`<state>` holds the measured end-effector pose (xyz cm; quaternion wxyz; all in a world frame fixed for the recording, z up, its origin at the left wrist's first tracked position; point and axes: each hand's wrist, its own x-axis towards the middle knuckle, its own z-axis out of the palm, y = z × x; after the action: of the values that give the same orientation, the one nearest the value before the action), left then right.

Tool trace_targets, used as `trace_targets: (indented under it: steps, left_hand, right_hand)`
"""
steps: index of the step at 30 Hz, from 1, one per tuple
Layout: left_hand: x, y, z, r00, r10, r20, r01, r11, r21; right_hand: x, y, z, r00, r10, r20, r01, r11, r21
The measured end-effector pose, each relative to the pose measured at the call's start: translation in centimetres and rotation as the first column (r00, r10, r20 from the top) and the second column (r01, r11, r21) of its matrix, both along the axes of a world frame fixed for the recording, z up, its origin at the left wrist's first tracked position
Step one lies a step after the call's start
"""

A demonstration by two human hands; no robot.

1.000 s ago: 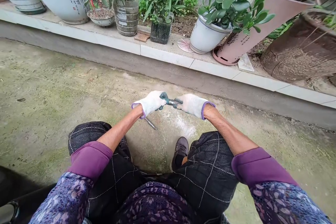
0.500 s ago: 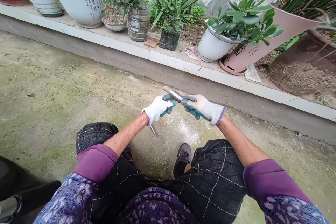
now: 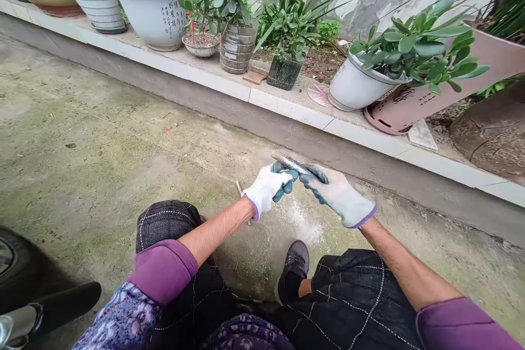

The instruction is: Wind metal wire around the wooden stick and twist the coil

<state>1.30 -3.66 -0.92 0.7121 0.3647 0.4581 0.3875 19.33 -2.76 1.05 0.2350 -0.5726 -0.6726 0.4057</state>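
Observation:
Above a patch of white powder [image 3: 305, 224] on the ground, both my hands are on one short rod [image 3: 293, 164]. Its middle is silvery and shiny, and the far left end is brownish. My left hand [image 3: 271, 185], in a white glove with green-coated fingers, is closed around the left part. My right hand [image 3: 337, 192], gloved alike, grips the right part with its fingers along the rod; the rod's right end is hidden in that hand. Behind my left wrist a thin stick [image 3: 239, 187] pokes out, mostly hidden; whether it is held or lies on the ground I cannot tell.
A low tiled ledge [image 3: 287, 106] runs across ahead, lined with potted plants, among them a white pot [image 3: 363, 85] and a tilted pink pot [image 3: 404, 109]. My shoe [image 3: 296, 262] is close below the powder. A black wheel [image 3: 16, 262] and a black tube [image 3: 68, 303] stand at lower left.
The whole view has shifted, so the ledge, pots and hands appear further right and lower. The rod stays between both hands. The stick behind my left wrist now shows above the wrist.

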Motion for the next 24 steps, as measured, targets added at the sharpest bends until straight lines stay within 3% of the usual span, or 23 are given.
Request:
trace_targets:
  steps: [2, 4, 11, 17, 24]
  left_hand:
    - [0.1, 0.1, -0.1, 1.0, -0.021, -0.016, 0.021, 1.0, -0.009]
    - [0.1, 0.1, -0.1, 0.999, -0.042, -0.031, 0.042, 0.999, 0.0]
    - [0.5, -0.6, -0.4, 0.997, -0.028, -0.076, 0.023, 0.998, -0.066]
    - [0.5, -0.6, -1.3, 1.0, 0.009, -0.002, -0.009, 0.994, -0.112]
    - [0.2, -1.3, -0.3, 1.0, 0.029, -0.001, -0.029, 0.984, -0.174]
  right_hand:
    - [0.3, 0.2, -0.4, 0.988, 0.024, 0.155, -0.047, 0.988, 0.147]
    - [0.6, 0.3, -0.6, 0.969, 0.047, 0.243, -0.1, 0.973, 0.209]
    - [0.9, 0.0, -0.6, 0.934, 0.127, 0.335, -0.174, 0.978, 0.112]
    - [0.7, 0.5, -1.2, 0.904, 0.149, 0.402, -0.203, 0.975, 0.095]
    - [0.8, 2.0, -2.7, 0.853, 0.14, 0.503, -0.237, 0.962, 0.133]
